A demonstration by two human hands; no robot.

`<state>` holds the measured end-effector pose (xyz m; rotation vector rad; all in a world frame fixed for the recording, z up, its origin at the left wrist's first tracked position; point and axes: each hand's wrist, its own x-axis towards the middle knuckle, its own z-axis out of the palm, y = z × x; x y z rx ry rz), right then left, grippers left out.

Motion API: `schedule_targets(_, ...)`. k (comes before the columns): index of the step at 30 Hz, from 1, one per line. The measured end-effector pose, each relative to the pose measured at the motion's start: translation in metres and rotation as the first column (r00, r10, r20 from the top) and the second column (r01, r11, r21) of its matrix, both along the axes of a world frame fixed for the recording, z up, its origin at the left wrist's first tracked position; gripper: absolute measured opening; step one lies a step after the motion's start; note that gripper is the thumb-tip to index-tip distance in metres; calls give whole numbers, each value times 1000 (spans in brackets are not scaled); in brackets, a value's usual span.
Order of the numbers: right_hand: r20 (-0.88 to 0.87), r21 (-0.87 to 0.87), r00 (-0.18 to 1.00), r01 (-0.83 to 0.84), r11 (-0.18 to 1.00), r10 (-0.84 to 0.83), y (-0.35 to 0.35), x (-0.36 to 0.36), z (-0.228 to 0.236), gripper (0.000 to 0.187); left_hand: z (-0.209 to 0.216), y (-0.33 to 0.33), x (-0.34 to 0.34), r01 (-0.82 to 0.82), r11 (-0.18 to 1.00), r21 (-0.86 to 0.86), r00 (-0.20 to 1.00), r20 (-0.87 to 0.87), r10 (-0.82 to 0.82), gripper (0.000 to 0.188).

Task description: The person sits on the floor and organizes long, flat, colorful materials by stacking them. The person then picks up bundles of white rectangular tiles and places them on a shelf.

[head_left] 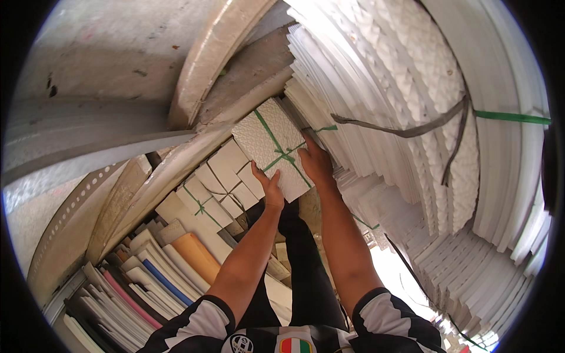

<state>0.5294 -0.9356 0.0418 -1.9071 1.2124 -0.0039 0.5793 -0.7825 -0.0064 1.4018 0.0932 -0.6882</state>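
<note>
Between my two hands is a white textured bundle [262, 130], bound crosswise with green string that is knotted on its top face. My left hand [271, 188] grips the near left edge, with its thumb and fingers along that side. On the bundle's right edge, my right hand [318, 157] is closed with the thumb toward the knot. Fingers under the bundle are hidden. To its left lie smaller white tied bundles [219, 203], one with green string and others with dark string.
Tall stacks of white sheets [376, 147] rise on the right, strapped with a grey band [406, 130] and a green strap [512, 117]. At lower left stand upright boards, among them an orange one [196, 257] and a blue one [166, 281]. A concrete ledge [241, 97] runs behind.
</note>
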Motion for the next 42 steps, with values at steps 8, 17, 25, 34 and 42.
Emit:
schedule_targets(8,168,-445,967,250,860,-194,81,-30,-4,66,-34,10,40,-93,993,-72,945,-320,65,77)
schedule_targets(17,1,899,60,437,27,-998,125,-28,-58,78,-68,-53,119,-146,959,-244,762,-646,-49,73)
schedule_targets(25,33,926,214,362,111,-976,113,-36,-71,89,-52,-55,128,70,977,-202,687,-700,-194,85)
schedule_targets(34,-137,788,448,589,177,-883,134,-51,39,92,52,8,57,184,953,240,743,-668,25,91)
schedule_targets(42,-67,768,469,587,254,-880,182,-97,182,85,198,51,-29,643,736,212,679,-601,-421,65)
